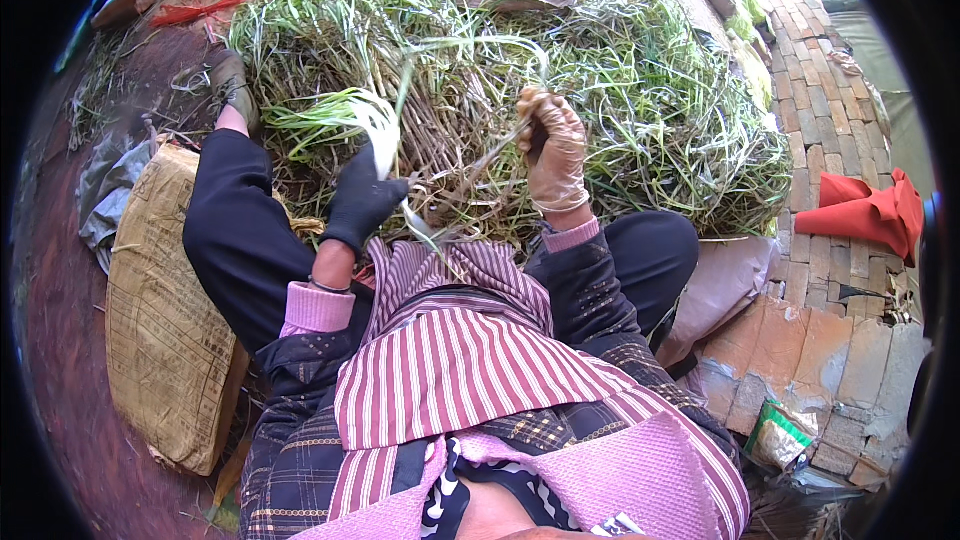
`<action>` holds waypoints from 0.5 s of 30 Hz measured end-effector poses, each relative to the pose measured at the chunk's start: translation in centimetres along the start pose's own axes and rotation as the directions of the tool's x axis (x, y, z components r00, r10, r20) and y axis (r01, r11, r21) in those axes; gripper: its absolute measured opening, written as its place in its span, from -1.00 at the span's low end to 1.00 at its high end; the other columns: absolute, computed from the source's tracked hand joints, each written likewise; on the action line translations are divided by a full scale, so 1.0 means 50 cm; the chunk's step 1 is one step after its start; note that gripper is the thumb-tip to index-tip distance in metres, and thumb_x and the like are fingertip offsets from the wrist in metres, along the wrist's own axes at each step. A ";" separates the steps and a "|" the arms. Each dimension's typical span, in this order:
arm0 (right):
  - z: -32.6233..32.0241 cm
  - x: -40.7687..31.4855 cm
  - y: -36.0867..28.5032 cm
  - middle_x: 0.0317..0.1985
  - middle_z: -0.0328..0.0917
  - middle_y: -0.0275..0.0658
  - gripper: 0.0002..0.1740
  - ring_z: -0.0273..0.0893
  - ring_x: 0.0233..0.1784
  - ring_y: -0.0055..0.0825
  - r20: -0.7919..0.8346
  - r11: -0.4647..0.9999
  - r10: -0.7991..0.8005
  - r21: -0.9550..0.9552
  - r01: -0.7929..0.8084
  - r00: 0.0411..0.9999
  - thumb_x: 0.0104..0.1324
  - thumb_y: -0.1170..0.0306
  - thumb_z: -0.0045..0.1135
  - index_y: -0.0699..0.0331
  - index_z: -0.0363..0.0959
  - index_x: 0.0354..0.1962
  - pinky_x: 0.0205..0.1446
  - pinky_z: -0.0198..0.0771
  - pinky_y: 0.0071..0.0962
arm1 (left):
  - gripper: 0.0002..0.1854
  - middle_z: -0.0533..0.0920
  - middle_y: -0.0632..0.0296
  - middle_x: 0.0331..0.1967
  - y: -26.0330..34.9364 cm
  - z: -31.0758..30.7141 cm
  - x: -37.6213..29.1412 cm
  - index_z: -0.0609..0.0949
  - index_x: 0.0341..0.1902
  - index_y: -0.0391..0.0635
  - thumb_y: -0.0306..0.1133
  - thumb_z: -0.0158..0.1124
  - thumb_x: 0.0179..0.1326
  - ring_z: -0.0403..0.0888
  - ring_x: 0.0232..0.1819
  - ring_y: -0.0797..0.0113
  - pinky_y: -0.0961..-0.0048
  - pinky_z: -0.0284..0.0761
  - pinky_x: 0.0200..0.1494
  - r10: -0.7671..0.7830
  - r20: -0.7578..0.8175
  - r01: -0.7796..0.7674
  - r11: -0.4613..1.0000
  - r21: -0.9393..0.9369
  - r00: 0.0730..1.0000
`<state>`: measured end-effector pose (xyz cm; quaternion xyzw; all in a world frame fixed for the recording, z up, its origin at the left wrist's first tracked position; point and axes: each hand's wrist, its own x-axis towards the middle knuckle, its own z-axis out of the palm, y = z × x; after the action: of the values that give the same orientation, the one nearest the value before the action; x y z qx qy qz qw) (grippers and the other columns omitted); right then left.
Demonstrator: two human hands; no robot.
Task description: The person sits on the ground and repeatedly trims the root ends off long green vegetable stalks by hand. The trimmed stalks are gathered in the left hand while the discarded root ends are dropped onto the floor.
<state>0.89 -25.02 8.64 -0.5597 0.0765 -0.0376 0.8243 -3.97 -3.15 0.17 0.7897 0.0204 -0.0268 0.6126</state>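
My left hand (361, 199), in a dark knitted glove, is closed around a small bunch of pale-stemmed leafy greens (381, 127), probably scallions or garlic greens. Their leaves fan out to the left. To the right, my right hand (556, 150) wears a stained, translucent glove over another layer. Its fingers are pinched on a thin, dry-looking leaf strip (491, 156), and a long pale leaf (484, 40) arches near its fingertips, blurred. Both hands are above a wide heap of unsorted greens (660, 112) with brownish stems. Loose strips hang over the striped apron (480, 367) on my lap.
A flattened printed sack or carton (169, 307) lies by my left leg, with a grey plastic sheet (112, 191) behind it. Red ties (202, 9) are at the far left. On the right are brick paving (817, 120), a red cloth (862, 214) and a green-white packet (781, 435).
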 end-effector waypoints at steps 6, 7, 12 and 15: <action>0.040 -0.064 0.075 -0.48 0.56 -0.38 -0.91 0.40 -0.56 -0.81 0.347 0.923 0.348 -0.289 -0.254 0.871 0.28 0.46 0.12 0.33 0.50 -0.30 -0.53 0.27 -0.78 | -0.56 0.60 0.25 -0.47 0.044 -0.037 0.004 0.47 -0.06 -0.29 -0.39 0.39 -0.01 0.34 -0.72 0.62 0.67 0.21 -0.70 -0.232 0.044 0.215 0.790 -0.574 0.972; 0.047 -0.073 0.088 -0.45 0.57 -0.38 -0.90 0.40 -0.52 -0.79 0.392 0.920 0.366 -0.287 -0.266 0.844 0.28 0.47 0.13 0.34 0.50 -0.29 -0.48 0.30 -0.77 | -0.52 0.59 0.27 -0.45 0.053 -0.033 0.001 0.45 -0.02 -0.30 -0.41 0.38 -0.03 0.26 -0.76 0.67 0.69 0.12 -0.77 -0.244 0.081 0.238 0.728 -0.643 0.966; 0.059 -0.086 0.112 -0.51 0.51 -0.42 -0.88 0.39 -0.52 -0.77 0.389 0.875 0.456 -0.360 -0.323 0.800 0.28 0.42 0.13 0.32 0.48 -0.31 -0.46 0.29 -0.74 | -0.50 0.52 0.32 -0.41 0.071 -0.036 -0.006 0.42 0.04 -0.26 -0.49 0.34 -0.02 0.27 -0.76 0.66 0.66 0.18 -0.76 -0.188 0.093 0.190 0.609 -0.770 0.978; 0.057 -0.086 0.117 -0.53 0.51 -0.43 -0.85 0.37 -0.59 -0.78 0.404 0.866 0.454 -0.409 -0.287 0.794 0.29 0.36 0.10 0.29 0.48 -0.32 -0.53 0.24 -0.76 | -0.49 0.52 0.31 -0.41 0.069 -0.040 -0.002 0.43 0.00 -0.28 -0.53 0.36 -0.09 0.28 -0.76 0.63 0.66 0.18 -0.77 -0.205 0.098 0.206 0.613 -0.763 0.974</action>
<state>-3.00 -19.59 4.62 -0.6526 -0.0190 0.2826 0.7027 -3.83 -2.05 3.99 0.4464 0.1197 -0.0860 0.8826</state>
